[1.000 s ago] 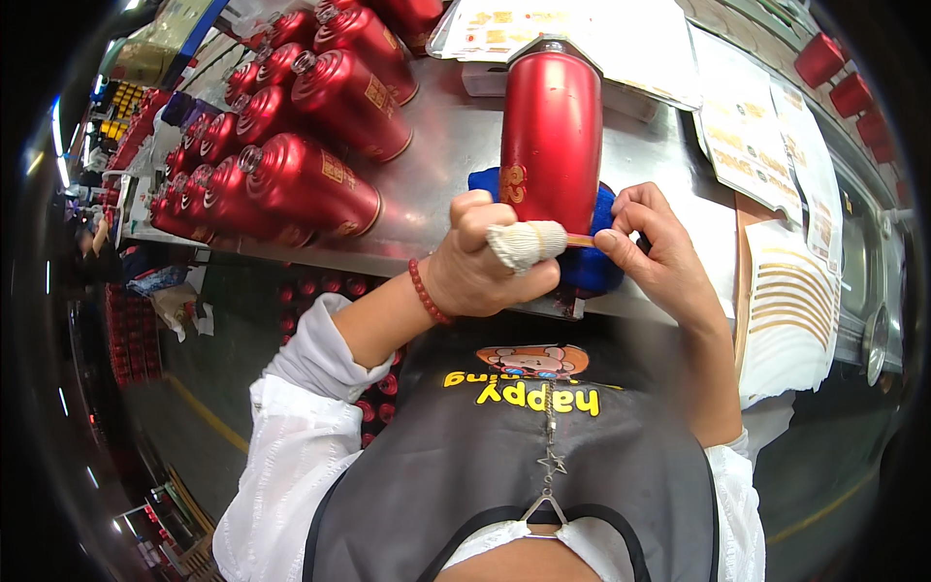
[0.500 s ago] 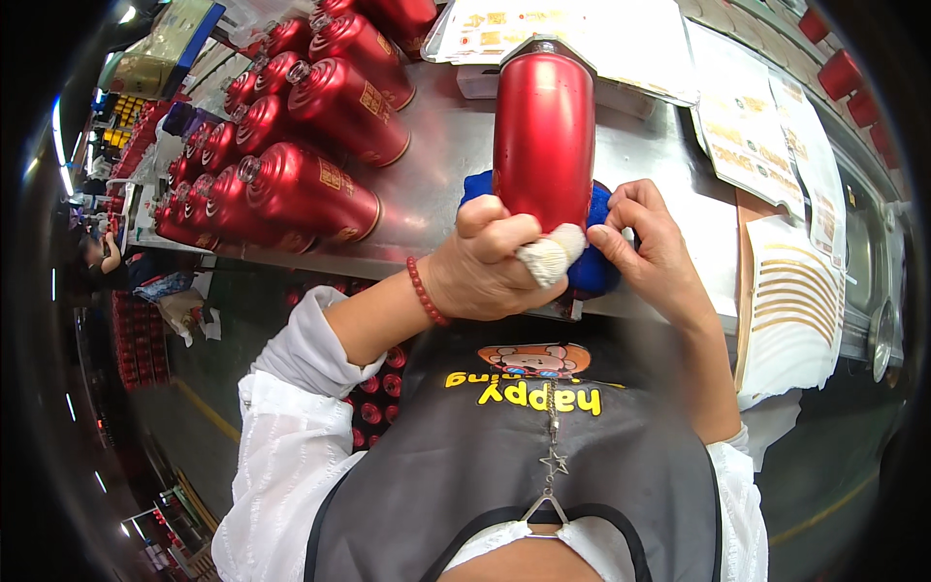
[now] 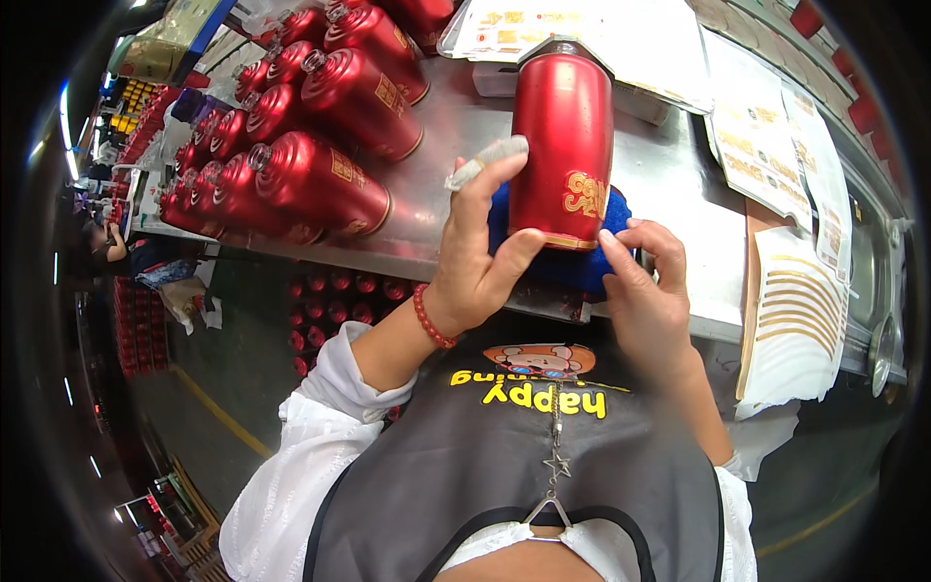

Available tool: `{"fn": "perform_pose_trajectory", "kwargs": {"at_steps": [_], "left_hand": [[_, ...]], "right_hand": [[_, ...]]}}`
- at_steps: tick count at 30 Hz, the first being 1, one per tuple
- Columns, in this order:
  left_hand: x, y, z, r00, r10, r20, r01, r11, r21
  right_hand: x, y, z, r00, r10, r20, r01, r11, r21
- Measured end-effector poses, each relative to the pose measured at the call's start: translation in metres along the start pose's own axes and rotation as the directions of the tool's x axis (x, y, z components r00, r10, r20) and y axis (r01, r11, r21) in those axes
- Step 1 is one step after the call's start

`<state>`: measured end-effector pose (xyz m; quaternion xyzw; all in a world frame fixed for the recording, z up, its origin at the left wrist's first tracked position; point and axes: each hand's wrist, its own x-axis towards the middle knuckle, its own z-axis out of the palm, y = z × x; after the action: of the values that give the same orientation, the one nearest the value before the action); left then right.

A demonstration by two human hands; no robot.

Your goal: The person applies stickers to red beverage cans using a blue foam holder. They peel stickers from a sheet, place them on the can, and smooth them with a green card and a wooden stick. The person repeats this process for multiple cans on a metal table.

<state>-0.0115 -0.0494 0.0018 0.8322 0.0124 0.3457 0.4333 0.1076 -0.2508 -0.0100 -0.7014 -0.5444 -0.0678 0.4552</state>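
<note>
In front of me a red bottle (image 3: 555, 131) lies on a blue cloth pad (image 3: 621, 206), its neck pointing away. A gold emblem (image 3: 585, 193) shows on its lower right side, above a gold rim at the base. My left hand (image 3: 477, 247) is open along the bottle's left side. Its thumb touches the base, and a white wrap (image 3: 499, 153) covers one raised fingertip. At the lower right of the base, my right hand (image 3: 652, 281) has its fingers curled, with the thumb tip against the bottle's edge. The undersides of its fingers are hidden.
Several red bottles (image 3: 325, 184) lean in rows at the left of the metal table (image 3: 456, 116). Printed sheets (image 3: 756, 136) lie at the back and right, with a sheet of curved gold strips (image 3: 795, 315) nearer. More red bottles (image 3: 335, 310) stand below the table edge.
My left hand has come off the bottle's lower front and spread out to the left, uncovering the gold emblem. My right hand has shifted slightly down beside the base.
</note>
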Motion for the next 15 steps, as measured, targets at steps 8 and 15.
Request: {"fn": "perform_pose_trajectory", "kwargs": {"at_steps": [8,15], "left_hand": [[0.012,0.012,0.008,0.994,-0.05,0.097,0.031,0.982,0.186],[0.006,0.001,0.006,0.982,-0.163,0.1,0.173,0.98,-0.101]], "right_hand": [[-0.002,-0.001,0.01,0.999,-0.046,0.023,0.047,0.999,-0.024],[-0.005,-0.004,0.01,0.998,-0.06,0.036,0.062,0.996,-0.063]]}}
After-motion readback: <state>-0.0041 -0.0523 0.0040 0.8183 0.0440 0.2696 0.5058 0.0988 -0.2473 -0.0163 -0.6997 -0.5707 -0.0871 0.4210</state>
